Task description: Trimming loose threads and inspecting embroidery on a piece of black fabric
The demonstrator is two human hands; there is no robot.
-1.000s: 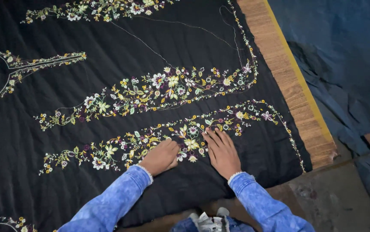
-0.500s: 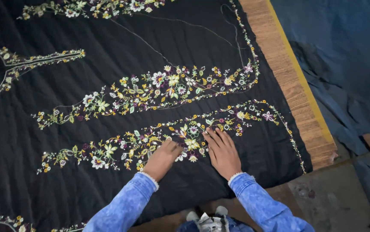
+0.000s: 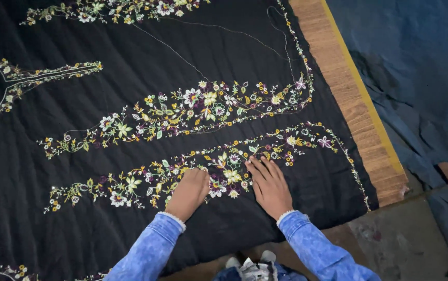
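Note:
A large black cloth (image 3: 78,229) with colourful floral embroidery lies spread flat on a wooden frame (image 3: 349,99). My left hand (image 3: 188,191) rests on the lower embroidered band (image 3: 130,184), fingers curled down against the flowers. My right hand (image 3: 269,185) lies flat beside it, fingers spread on the same band. Both wrists wear blue denim sleeves with white cuffs. Nothing is held in either hand that I can see. A second flower band (image 3: 193,112) runs above the hands.
The wooden frame edge with a yellow strip runs along the right of the cloth. Beyond it lies blue sheeting (image 3: 421,78) on the floor. Loose thin threads (image 3: 224,34) trail across the upper cloth. A neckline-shaped embroidery (image 3: 21,83) sits at the left.
The hands stay on the lower band in almost the same place. The view has shifted slightly; the cloth has not moved.

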